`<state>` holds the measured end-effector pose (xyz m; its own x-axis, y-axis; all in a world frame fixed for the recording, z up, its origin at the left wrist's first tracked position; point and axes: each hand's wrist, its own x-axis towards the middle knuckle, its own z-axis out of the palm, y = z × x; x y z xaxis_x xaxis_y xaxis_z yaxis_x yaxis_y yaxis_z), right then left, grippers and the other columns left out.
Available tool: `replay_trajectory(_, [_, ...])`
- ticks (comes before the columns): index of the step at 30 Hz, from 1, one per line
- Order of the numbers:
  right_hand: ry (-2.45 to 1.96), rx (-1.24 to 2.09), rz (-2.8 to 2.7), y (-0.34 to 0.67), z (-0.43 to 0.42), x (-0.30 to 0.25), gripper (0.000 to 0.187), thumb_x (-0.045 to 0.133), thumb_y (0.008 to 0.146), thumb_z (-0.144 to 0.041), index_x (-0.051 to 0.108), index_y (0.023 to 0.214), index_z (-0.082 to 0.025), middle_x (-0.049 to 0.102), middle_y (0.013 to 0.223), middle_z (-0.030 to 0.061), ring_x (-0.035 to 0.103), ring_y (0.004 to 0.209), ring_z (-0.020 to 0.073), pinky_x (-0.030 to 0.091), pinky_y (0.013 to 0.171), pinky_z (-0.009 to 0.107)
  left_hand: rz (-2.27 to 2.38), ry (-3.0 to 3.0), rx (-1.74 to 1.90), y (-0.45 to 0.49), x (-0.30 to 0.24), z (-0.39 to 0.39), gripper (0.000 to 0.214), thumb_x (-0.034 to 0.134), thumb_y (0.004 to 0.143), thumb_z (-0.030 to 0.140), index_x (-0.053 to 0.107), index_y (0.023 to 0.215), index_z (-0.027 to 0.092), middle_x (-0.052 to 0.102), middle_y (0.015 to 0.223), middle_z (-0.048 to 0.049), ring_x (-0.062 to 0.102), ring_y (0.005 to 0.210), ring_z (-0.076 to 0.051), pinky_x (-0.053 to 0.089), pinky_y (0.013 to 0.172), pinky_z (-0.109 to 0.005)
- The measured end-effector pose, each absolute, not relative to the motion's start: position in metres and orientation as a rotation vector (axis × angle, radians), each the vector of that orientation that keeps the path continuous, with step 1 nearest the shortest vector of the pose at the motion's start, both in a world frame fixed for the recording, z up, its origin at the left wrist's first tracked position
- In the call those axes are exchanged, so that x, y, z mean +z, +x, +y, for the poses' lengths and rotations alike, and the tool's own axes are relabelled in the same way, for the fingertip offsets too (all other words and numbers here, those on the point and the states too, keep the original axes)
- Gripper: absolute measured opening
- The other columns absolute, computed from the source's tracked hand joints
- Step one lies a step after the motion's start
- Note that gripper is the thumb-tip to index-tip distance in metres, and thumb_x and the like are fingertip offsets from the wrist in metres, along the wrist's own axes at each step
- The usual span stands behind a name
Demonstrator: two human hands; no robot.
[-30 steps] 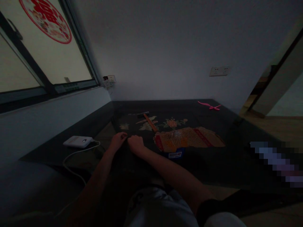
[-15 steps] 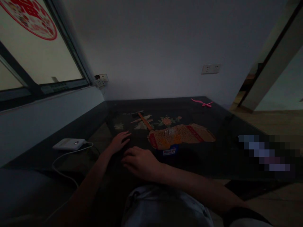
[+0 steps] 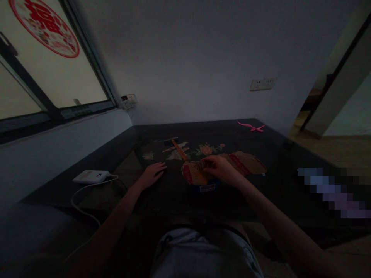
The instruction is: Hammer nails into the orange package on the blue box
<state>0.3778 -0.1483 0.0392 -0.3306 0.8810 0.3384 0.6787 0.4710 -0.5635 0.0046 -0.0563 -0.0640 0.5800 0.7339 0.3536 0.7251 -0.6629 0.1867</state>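
My left hand (image 3: 152, 175) lies on the dark tabletop (image 3: 162, 197) with its fingers stretched out, holding nothing. My right hand (image 3: 220, 168) is over a flattened piece of brown cardboard (image 3: 253, 164) with red bands. Its fingers are curled together at the cardboard's left half, and whatever lies between them is hidden. Below the cardboard's near edge shows a small blue box (image 3: 207, 188) with a white label. A hammer (image 3: 180, 150) with a wooden handle lies behind the cardboard, its head pointing away from me.
A white power bank (image 3: 91, 176) with a white cable (image 3: 78, 190) lies at the left. At the far right corner is a pink strip (image 3: 251, 126). A blurred-out object (image 3: 327, 189) lies near the right edge. The wall (image 3: 188, 77) stands behind the table.
My right hand has moved from beside my left hand, right and forward onto the cardboard, its fingers now curled there. My left hand stays flat on the table. The view has shifted slightly.
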Motion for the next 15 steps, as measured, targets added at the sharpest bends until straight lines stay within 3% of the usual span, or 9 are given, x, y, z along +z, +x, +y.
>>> replay_trajectory(5, [-1.336, 0.476, -2.159, 0.373, -0.139, 0.039, 0.019, 0.06, 0.093, -0.028, 0.064, 0.107, -0.016, 0.068, 0.107, 0.0058, 0.066, 0.09, 0.0197, 0.055, 0.079, 0.04, 1.383, 2.695, 0.905, 0.022, -0.043, -0.068, 0.033, 0.045, 0.091, 0.036, 0.067, 0.11, 0.02, 0.066, 0.119, -0.0113, 0.059, 0.113, -0.026, 0.044, 0.101, -0.05])
replay_trajectory(9, [-1.351, 0.483, -2.188, 0.376, -0.135, 0.042, 0.018, 0.06, 0.093, -0.028, 0.065, 0.104, -0.016, 0.068, 0.105, 0.0053, 0.067, 0.088, 0.019, 0.055, 0.078, 0.039, 1.268, 2.538, 1.304, 0.081, -0.003, -0.107, 0.027, 0.044, 0.094, 0.031, 0.067, 0.104, 0.02, 0.068, 0.107, -0.0087, 0.062, 0.104, -0.021, 0.049, 0.094, -0.041])
replay_trajectory(15, [-1.329, 0.472, -2.188, 0.379, -0.132, 0.041, 0.018, 0.06, 0.093, -0.028, 0.065, 0.104, -0.016, 0.068, 0.104, 0.0052, 0.067, 0.087, 0.0187, 0.055, 0.077, 0.039, 1.102, 2.419, 1.019, 0.175, 0.031, -0.138, 0.02, 0.063, 0.084, 0.026, 0.07, 0.1, 0.017, 0.071, 0.089, -0.0055, 0.066, 0.077, -0.017, 0.051, 0.069, -0.026])
